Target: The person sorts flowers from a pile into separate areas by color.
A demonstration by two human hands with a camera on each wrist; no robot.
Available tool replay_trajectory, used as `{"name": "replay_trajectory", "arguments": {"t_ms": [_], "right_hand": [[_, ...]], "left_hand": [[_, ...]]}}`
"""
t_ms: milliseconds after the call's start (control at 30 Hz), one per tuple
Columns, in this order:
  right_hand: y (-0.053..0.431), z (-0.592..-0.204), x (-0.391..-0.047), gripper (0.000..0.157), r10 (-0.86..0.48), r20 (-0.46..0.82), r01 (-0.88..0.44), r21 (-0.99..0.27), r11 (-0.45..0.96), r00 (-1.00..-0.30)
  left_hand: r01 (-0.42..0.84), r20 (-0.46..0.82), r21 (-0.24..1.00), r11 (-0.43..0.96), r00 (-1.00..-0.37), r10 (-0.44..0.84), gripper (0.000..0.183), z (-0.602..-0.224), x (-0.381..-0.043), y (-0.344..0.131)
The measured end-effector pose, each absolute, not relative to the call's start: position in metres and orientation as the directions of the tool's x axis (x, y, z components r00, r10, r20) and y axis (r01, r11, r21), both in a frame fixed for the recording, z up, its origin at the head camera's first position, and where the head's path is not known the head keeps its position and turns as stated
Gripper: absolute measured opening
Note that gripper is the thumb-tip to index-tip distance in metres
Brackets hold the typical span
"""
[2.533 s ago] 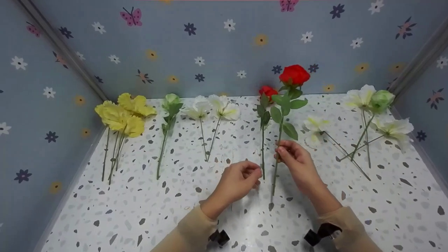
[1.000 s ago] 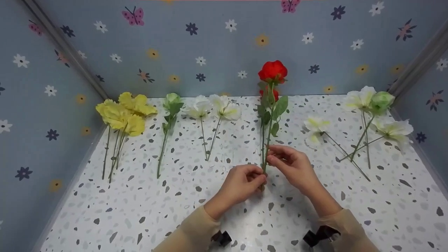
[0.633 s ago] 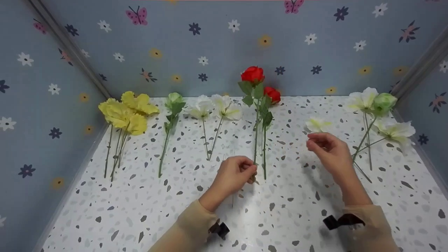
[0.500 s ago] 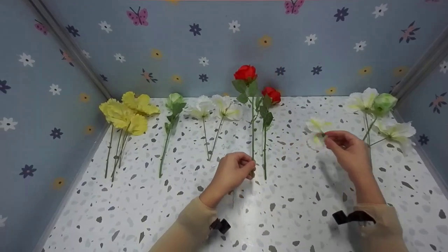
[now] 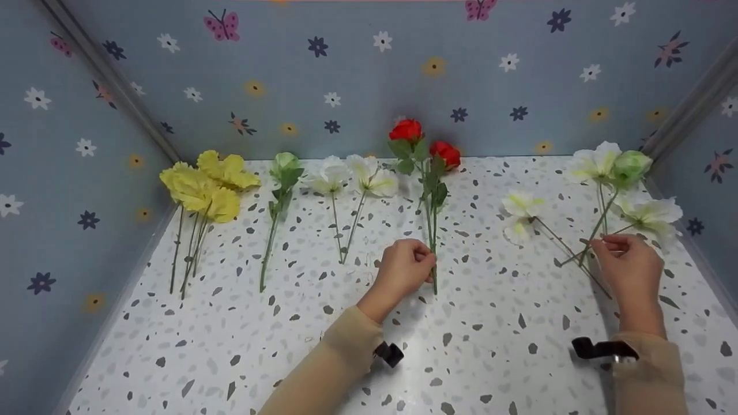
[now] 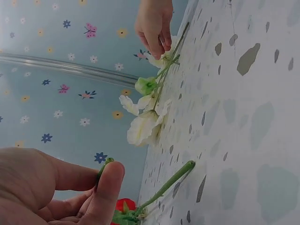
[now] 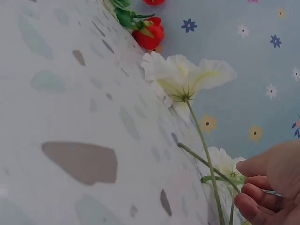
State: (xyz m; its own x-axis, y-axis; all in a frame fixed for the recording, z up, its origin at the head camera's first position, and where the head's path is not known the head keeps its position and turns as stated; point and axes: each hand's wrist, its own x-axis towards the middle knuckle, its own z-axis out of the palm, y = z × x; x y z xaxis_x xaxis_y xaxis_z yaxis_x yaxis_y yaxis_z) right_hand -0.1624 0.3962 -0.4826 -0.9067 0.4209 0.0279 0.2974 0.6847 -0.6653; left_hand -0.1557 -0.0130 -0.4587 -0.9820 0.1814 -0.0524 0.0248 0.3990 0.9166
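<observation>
My left hand [image 5: 406,265] pinches the lower stem of a red rose [image 5: 406,130] between thumb and forefinger. In the left wrist view, the green stem end shows between the fingertips. A second red rose [image 5: 445,155] lies just right of it, and the two stems run close together. At the right, my right hand [image 5: 631,268] hovers by the crossed stems of several flowers. Its thumb and fingers are apart in the right wrist view, close to the stem of a white flower [image 5: 648,213]. A green rose [image 5: 631,167] and another white flower [image 5: 599,161] lie beyond.
A loose white flower [image 5: 522,207] lies between the red roses and the right group. Further left are two white flowers [image 5: 372,178], a green rose [image 5: 284,166] and yellow flowers [image 5: 193,187]. Patterned walls [image 5: 369,75] enclose the speckled table [image 5: 230,346] at the back and sides.
The red rose in my left hand has shifted right and lower, against the other red rose. My right hand has left the loose white flower and moved right to the crossed stems.
</observation>
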Motion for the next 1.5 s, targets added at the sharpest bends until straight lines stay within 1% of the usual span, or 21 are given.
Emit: {"name": "replay_trajectory", "arguments": {"t_ms": [233,433,633,700,833,900,967,1200,1300,1333,1433,1500], "right_hand": [[0.396,-0.489,-0.167,0.055,0.408,-0.01,0.317,-0.647,0.693,-0.913],[0.393,-0.487,-0.169,0.069,0.394,-0.048,0.331,-0.64,0.694,-0.918],[0.391,-0.488,-0.17,0.078,0.404,-0.085,0.364,-0.626,0.689,-0.911],[0.389,-0.489,-0.171,0.083,0.409,-0.086,0.369,-0.626,0.687,-0.908],[0.388,-0.492,-0.173,0.089,0.415,-0.079,0.37,-0.624,0.688,-0.906],[0.388,-0.492,-0.173,0.088,0.418,-0.084,0.375,-0.622,0.687,-0.905],[0.388,-0.491,-0.174,0.086,0.42,-0.093,0.382,-0.625,0.681,-0.903],[0.393,-0.486,-0.171,0.082,0.41,-0.107,0.377,-0.643,0.666,-0.906],[0.394,-0.484,-0.169,0.081,0.423,-0.128,0.398,-0.653,0.645,-0.897],[0.395,-0.483,-0.168,0.081,0.431,-0.141,0.409,-0.658,0.632,-0.892],[0.397,-0.481,-0.167,0.078,0.46,-0.184,0.45,-0.682,0.576,-0.868],[0.399,-0.479,-0.166,0.076,0.483,-0.217,0.471,-0.725,0.502,-0.848]], "left_hand": [[-0.025,-0.131,0.879,0.476,-0.973,0.192,0.019,-0.464,-0.163,0.003],[-0.039,-0.157,0.861,0.508,-0.969,0.191,0.018,-0.467,-0.17,0.011],[-0.024,-0.175,0.848,0.529,-0.955,0.238,0.02,-0.474,-0.173,0.015],[-0.011,-0.171,0.849,0.528,-0.952,0.255,0.021,-0.479,-0.175,0.015],[0.022,-0.15,0.836,0.548,-0.952,0.267,0.027,-0.506,-0.189,0.017],[0.032,-0.149,0.826,0.563,-0.951,0.273,0.029,-0.517,-0.194,0.017],[0.039,-0.147,0.823,0.567,-0.949,0.279,0.029,-0.519,-0.195,0.016],[0.016,-0.16,0.833,0.553,-0.95,0.268,0.022,-0.48,-0.173,0.01],[0.006,-0.159,0.831,0.556,-0.956,0.248,0.018,-0.475,-0.168,0.008],[-0.008,-0.172,0.833,0.554,-0.954,0.245,0.017,-0.469,-0.165,0.007],[-0.025,-0.178,0.845,0.535,-0.955,0.235,0.014,-0.468,-0.162,0.003],[-0.018,-0.166,0.851,0.525,-0.957,0.237,0.013,-0.467,-0.161,0.0]]}}
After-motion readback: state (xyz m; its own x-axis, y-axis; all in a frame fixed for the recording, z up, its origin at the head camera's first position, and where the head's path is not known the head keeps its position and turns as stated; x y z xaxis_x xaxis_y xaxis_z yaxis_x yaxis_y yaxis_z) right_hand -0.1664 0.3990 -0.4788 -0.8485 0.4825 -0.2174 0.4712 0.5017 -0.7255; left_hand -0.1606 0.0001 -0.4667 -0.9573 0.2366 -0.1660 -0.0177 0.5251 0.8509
